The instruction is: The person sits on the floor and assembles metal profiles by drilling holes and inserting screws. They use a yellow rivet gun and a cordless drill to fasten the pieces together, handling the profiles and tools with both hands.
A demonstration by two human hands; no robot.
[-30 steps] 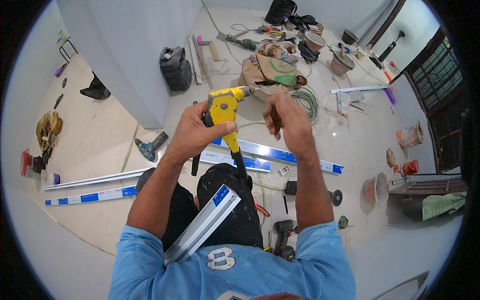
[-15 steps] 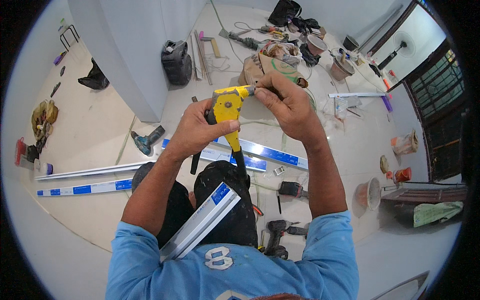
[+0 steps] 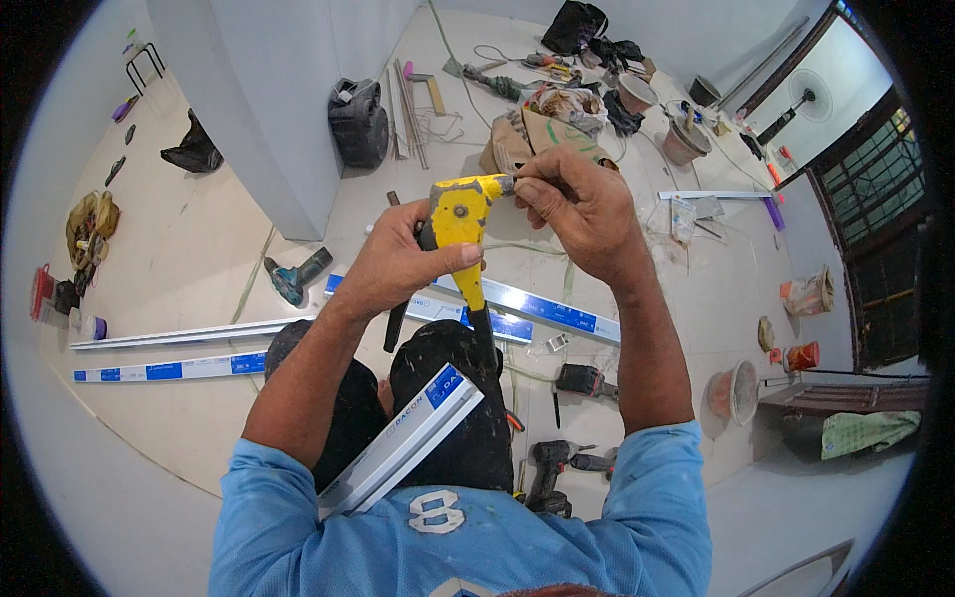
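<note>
My left hand [image 3: 403, 254] is wrapped round a worn yellow hand riveter [image 3: 461, 211], its thumb across the yellow body. The riveter's dark handles point down toward my knees and its nose points right. At that nose, the thumb and fingers of my right hand [image 3: 575, 204] are pinched together. Whatever sits between those fingertips is too small and covered to make out. Across my lap leans a white metal channel [image 3: 403, 438] with a blue-and-white film, tilted up to the right.
More white-and-blue profiles [image 3: 537, 306] lie on the tiled floor ahead and left. A teal cordless tool [image 3: 296, 276] lies beyond them; dark drills [image 3: 549, 468] are by my right side. A grey pillar [image 3: 249, 119] stands ahead left. Bags, buckets and a black container [image 3: 358, 124] are farther off.
Both hands and the riveter sit slightly farther right in the picture, as does most of the scene. The grip on the riveter and the pinch at its nose look much the same.
</note>
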